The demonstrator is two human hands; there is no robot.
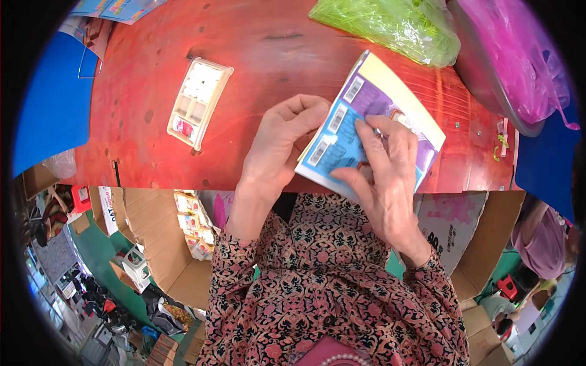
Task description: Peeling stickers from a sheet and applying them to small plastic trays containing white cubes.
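A thin stack of printed card sheets [342, 143], blue, purple and pale yellow with barcodes along one side, is held tilted above the near edge of the red table [262, 67]. My right hand [390, 177] lies over its printed face, thumb and fingers gripping it, with part of the print covered. At the left edge of the stack, my left hand [274, 143] has its fingers curled and pinched against the sheets; the fingertips are partly hidden. To the left lies a small cream compartment tray [213, 110] with white pieces at its far end and a red-and-white item nearest me.
A clear bag of green pieces [397, 27] and a pink plastic bag [519, 55] in a grey basin [482, 73] occupy the far right. Below the table edge stand open cardboard boxes [155, 232], one holding packed trays [192, 222]. Another person [543, 244] is at right.
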